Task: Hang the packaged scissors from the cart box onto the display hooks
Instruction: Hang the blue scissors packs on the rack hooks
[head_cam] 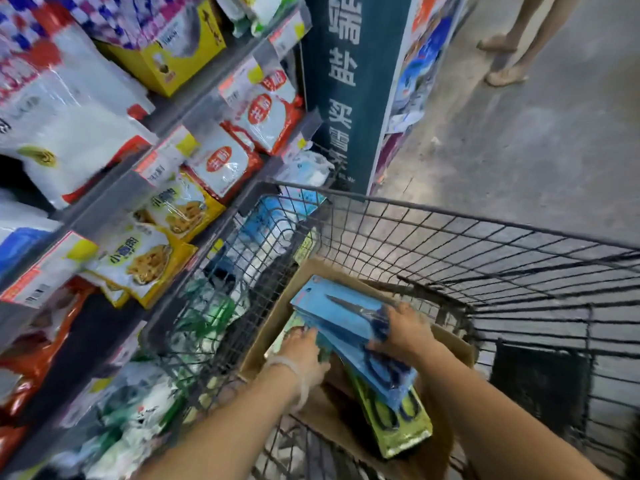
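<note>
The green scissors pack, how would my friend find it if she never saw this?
Look in the wire shopping cart for the cardboard box. Both hands are on a stack of blue scissors packs there. The green scissors pack lies under that stack, poking out at the near end: it is the only green card, with dark handles showing.

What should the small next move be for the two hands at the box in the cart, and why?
Probably lift the blue scissor packs up out of the cardboard box. The right hand rests on top of the stack and the left hand is at its lower left edge, while the packs still lie inside the box over a green pack. No display hooks are in view.
</note>
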Tool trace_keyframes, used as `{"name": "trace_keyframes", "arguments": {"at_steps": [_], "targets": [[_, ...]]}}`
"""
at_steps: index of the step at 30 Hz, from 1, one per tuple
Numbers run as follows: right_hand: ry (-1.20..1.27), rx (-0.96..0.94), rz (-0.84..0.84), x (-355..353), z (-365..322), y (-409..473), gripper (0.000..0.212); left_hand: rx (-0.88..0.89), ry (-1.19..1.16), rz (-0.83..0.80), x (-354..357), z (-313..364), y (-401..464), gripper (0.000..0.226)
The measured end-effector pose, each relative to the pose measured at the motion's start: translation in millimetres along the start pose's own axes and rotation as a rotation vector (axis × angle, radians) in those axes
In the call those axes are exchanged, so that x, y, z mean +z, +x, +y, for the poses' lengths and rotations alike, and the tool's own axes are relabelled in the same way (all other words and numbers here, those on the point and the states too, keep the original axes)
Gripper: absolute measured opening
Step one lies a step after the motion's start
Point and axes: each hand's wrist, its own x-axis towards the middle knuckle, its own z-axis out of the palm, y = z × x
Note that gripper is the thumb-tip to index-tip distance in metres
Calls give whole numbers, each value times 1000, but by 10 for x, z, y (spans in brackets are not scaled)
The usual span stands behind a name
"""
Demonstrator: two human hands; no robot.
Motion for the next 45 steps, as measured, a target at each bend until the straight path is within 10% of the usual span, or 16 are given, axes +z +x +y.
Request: {"name": "trace_keyframes", "arguments": {"at_steps": [14,19,33,45], "targets": [[195,-118,-67,261,-184,-115,45,-489,-1245,58,607,94,867,63],[240,-50,128,145,70,168,29,-548,-1173,39,563,78,820,48],[6,133,-30,226,50,269,106,-551,-949,151,472,-126,520,32],[525,155,6,123,19,39,55,-456,-1335,476,247,-285,-55,19]]}}
